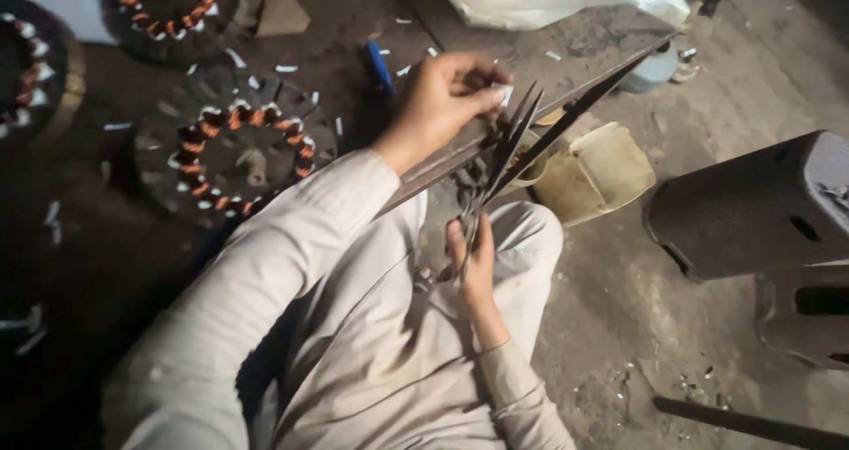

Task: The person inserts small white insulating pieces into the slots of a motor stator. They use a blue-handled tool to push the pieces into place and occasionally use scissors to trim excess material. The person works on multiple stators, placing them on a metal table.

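Pale sleeves point(265, 291) fill the foreground, and the right hand point(473, 260) is wrapped around the handles of large scissors point(504, 154), whose blades stand open and point up toward the bench edge point(442, 163). Above them the left hand point(442, 96) pinches a small white strip point(504, 92) (too small to tell its material) between thumb and fingertips, just beside the blade tips. Round copper-wound stators point(234, 154) lie on the dark bench, a tan cup point(592, 171) sits on the floor.
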